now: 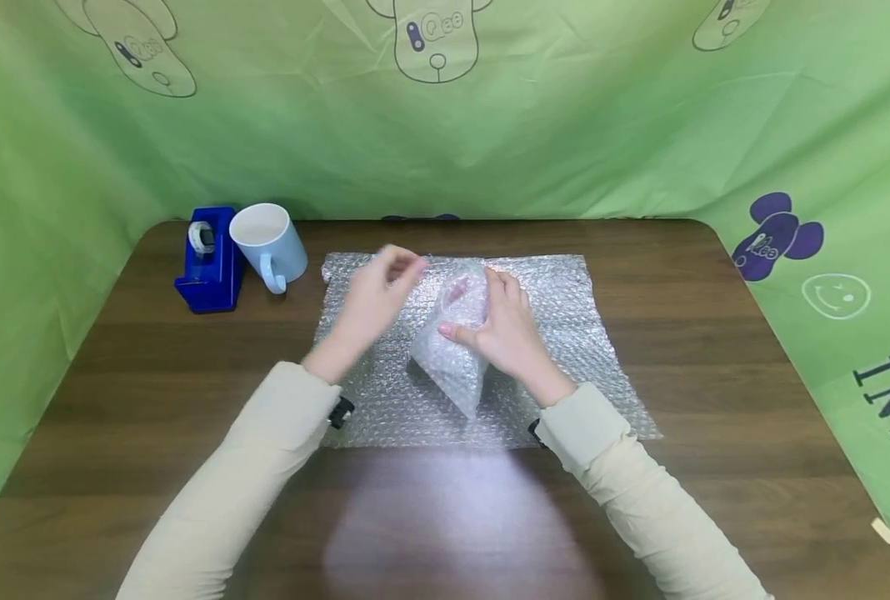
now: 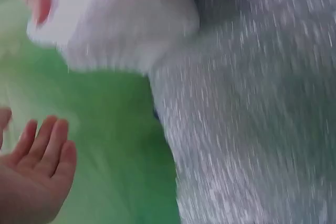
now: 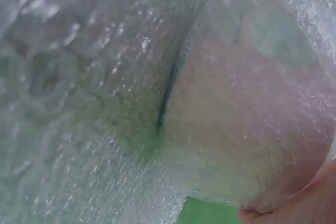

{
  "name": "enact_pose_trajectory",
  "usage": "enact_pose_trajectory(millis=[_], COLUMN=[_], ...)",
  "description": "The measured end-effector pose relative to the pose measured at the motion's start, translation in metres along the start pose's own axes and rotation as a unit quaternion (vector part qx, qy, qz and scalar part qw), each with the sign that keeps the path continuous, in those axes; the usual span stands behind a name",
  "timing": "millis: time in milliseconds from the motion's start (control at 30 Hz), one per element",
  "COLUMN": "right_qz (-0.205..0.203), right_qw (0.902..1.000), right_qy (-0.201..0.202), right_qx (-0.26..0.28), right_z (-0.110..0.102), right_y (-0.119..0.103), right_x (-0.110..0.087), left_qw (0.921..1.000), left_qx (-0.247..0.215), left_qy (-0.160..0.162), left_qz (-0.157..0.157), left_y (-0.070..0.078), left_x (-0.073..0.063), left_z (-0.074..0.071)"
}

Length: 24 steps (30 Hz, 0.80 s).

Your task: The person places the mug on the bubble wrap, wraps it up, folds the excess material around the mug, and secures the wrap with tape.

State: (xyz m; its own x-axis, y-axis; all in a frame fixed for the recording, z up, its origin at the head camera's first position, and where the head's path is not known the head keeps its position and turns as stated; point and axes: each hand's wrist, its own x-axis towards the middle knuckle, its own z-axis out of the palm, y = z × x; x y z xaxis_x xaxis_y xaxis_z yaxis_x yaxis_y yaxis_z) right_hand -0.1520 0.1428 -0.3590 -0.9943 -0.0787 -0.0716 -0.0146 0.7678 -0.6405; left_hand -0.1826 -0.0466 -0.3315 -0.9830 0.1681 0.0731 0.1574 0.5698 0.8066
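Observation:
My right hand (image 1: 511, 329) grips a bubble-wrapped bundle (image 1: 451, 358), its thumb on the near side and its fingers along the right. Something pinkish shows through the layers; in the right wrist view the wrapped bundle (image 3: 241, 114) looks rounded, but its contents stay unclear. Left of the bundle, my left hand (image 1: 370, 300) hovers apart from it with loosely bent fingers. The left wrist view shows that hand (image 2: 39, 169) with its palm exposed and nothing visible in it. Under both lies a flat bubble wrap sheet (image 1: 565, 358).
A blue tape dispenser (image 1: 216, 271) with a roll of clear tape (image 1: 199, 238) stands at the table's back left. Beside it is a light blue mug (image 1: 283, 250), handle toward me. Green printed cloth (image 1: 565, 125) hangs around the brown wooden table (image 1: 715, 350).

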Motion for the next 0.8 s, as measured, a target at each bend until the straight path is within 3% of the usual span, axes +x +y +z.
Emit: enact_pose_trajectory(millis=[100,167,300,400,467,533,667,800], right_qz=[0.001,0.002,0.004,0.004,0.003,0.002,0.0,-0.002], right_qw=[1.0,1.0,0.9999,0.9999,0.9999,0.9999,0.9999,0.9999], right_qy=[-0.003,-0.005,-0.009,-0.01,-0.009,-0.008,-0.008,-0.006], right_qx=[-0.006,-0.006,-0.006,-0.007,-0.009,-0.012,-0.013,-0.013], right_z=[0.001,0.001,-0.001,-0.002,-0.002,-0.002,-0.001,0.0], right_y=[-0.001,-0.002,-0.003,-0.003,-0.003,-0.002,-0.002,0.0], right_x=[0.0,0.0,-0.001,-0.001,-0.001,0.0,0.0,0.0], left_qw=[0.9933,0.982,0.9479,0.9239,0.915,0.9119,0.9191,0.9294], left_qx=[-0.028,-0.021,0.005,0.035,0.06,0.089,0.13,0.152], left_qy=[0.111,0.186,0.312,0.368,0.377,0.368,0.302,0.225], left_qz=[-0.014,-0.025,-0.066,-0.1,-0.129,-0.159,-0.218,-0.25], left_y=[-0.012,-0.025,-0.057,-0.084,-0.101,-0.117,-0.143,-0.159], left_x=[0.003,0.006,0.011,0.01,0.007,0.002,-0.01,-0.017], left_z=[-0.028,-0.049,-0.092,-0.12,-0.135,-0.144,-0.155,-0.16])
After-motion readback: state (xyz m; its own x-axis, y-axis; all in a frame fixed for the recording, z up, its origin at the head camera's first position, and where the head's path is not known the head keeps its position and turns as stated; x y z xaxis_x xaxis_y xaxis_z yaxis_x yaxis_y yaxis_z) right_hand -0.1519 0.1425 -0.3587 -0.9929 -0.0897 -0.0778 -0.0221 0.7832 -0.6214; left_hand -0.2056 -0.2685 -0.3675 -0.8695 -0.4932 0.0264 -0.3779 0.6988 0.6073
